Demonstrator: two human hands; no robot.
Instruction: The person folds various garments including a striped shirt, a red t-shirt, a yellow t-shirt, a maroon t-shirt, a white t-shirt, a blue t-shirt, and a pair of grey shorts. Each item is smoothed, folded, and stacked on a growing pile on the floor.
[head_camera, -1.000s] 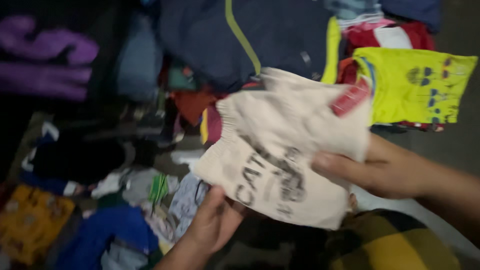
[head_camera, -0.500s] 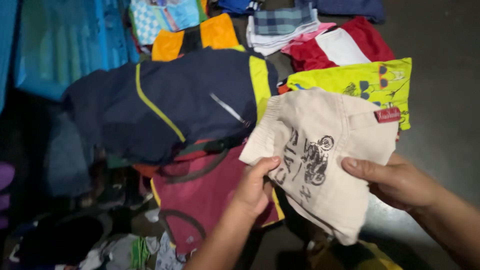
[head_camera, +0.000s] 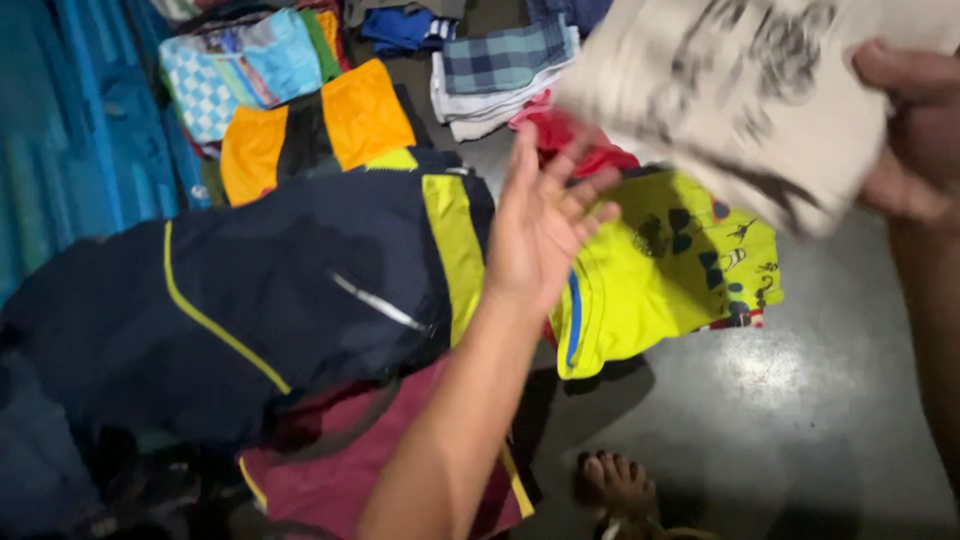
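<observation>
Cream shorts (head_camera: 760, 90) hang above the yellow shirt (head_camera: 670, 270), pinched in the right hand (head_camera: 905, 130) to lift them off the clothes. Beside the shirt, the left hand (head_camera: 540, 230) spreads wide, holding nothing.

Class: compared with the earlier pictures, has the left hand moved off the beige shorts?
Yes. The left hand has let go, open over the yellow shirt; the right hand holds the beige shorts.

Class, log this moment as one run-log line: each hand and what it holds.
left hand: open, empty, above yellow-green shirt | right hand: grips cream printed garment, raised
</observation>
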